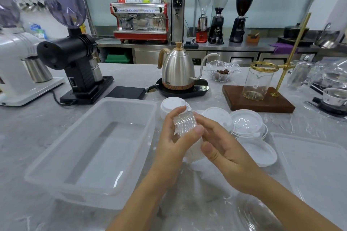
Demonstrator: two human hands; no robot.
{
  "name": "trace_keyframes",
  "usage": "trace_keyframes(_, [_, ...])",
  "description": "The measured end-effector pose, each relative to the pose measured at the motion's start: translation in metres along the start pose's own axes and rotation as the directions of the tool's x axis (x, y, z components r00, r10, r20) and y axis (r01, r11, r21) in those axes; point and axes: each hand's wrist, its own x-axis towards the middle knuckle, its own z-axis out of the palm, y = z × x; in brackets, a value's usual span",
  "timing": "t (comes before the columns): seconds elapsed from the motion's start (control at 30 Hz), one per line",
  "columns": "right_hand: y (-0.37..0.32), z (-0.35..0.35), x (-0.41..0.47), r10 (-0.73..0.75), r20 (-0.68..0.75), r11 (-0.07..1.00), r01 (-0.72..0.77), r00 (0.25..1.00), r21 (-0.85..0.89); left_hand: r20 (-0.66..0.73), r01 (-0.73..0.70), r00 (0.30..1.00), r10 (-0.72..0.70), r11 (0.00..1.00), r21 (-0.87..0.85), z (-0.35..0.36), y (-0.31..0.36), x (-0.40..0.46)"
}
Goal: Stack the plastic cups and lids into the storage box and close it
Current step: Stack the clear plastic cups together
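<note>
So at this point the storage box [90,148] was sitting open on the table [28,133], just left of the grip, and as far as I could tell there was nothing in it. Basically nothing was packed.

Both hands were up over the table holding a nested stack of clear plastic cups [185,124] between them. The left hand [172,137] had its fingers and thumb curled around the stack from the left, so a proper hold. The right hand [223,148] was on the other side with the thumb and fingers lying fairly straight against the cups, more steadying than clamping.

Just beyond and to the right of the grip there was a bunch of white lids [244,122] lying loose on the table, some overlapping. One more white lid [172,105] sat right behind the hands. The flat box lid [315,165] was off, lying well to the right. There also looked to be more clear plastic down near the right forearm, too blurry to call.

My read: early days. The cups needed to go left into the box, then all the lids, then the box lid on top.
</note>
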Motion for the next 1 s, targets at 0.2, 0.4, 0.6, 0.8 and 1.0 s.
trace_keyframes(0.2, [-0.001, -0.012, -0.001, 0.004, 0.068, 1.000, -0.004, 0.998, 0.008, 0.044, -0.004, 0.999, 0.005, 1.000, -0.024, -0.001, 0.000, -0.003])
trace_keyframes(0.4, [0.011, -0.019, 0.001, 0.028, -0.104, 0.960, -0.055, 0.994, -0.275, -0.183, -0.159, 0.970, 0.163, 0.987, 0.033, -0.005, 0.009, 0.002])
trace_keyframes(0.6, [0.042, -0.002, 0.014, 0.201, 0.363, 0.642, 0.158, 0.910, -0.750, -0.311, -0.255, 0.901, 0.303, 0.949, 0.187, -0.009, 0.012, 0.001])
trace_keyframes(0.8, [0.034, 0.003, 0.021, 0.123, 0.267, 0.631, 0.132, 0.956, -0.765, -0.314, -0.247, 0.905, 0.287, 0.955, 0.162, -0.012, 0.015, 0.001])
trace_keyframes(1.0, [0.037, -0.002, 0.014, 0.214, 0.195, 0.664, 0.004, 0.957, -0.748, -0.301, -0.231, 0.918, 0.260, 0.964, 0.129, -0.012, 0.014, 0.001])
